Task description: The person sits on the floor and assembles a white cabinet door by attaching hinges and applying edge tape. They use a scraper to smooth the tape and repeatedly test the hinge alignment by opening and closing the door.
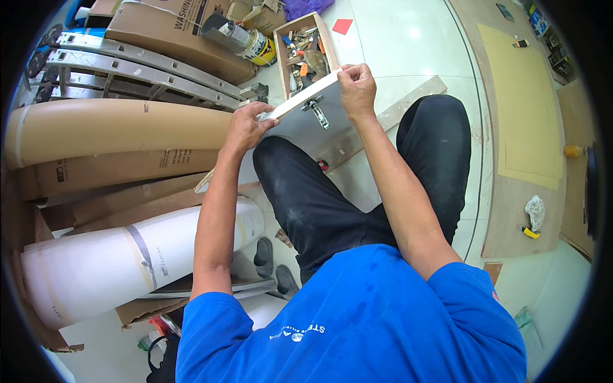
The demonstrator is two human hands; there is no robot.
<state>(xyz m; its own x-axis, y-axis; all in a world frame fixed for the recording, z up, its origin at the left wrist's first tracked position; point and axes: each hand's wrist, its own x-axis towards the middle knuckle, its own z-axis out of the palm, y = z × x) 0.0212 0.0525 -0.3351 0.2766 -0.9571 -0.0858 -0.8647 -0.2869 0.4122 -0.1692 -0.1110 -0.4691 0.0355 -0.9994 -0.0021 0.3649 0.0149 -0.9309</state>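
A grey cabinet door panel (290, 135) stands tilted between my knees, its pale top edge facing up. A metal cabinet hinge (316, 113) is fixed to the panel's near face, close to that edge. My left hand (248, 126) is closed on the panel's left corner, with some whitish material by the fingertips. At the right end of the same edge, my right hand (357, 91) pinches the panel between thumb and curled fingers. The panel's lower part is hidden behind my left leg.
A wooden box (278, 39) of hand tools lies just beyond the panel. On the left are a ladder (147, 80), a brown roll (121, 129) and a white roll (96, 274). A wooden plank (412, 102) lies ahead; a yellow sheet (523, 108) covers a board at right.
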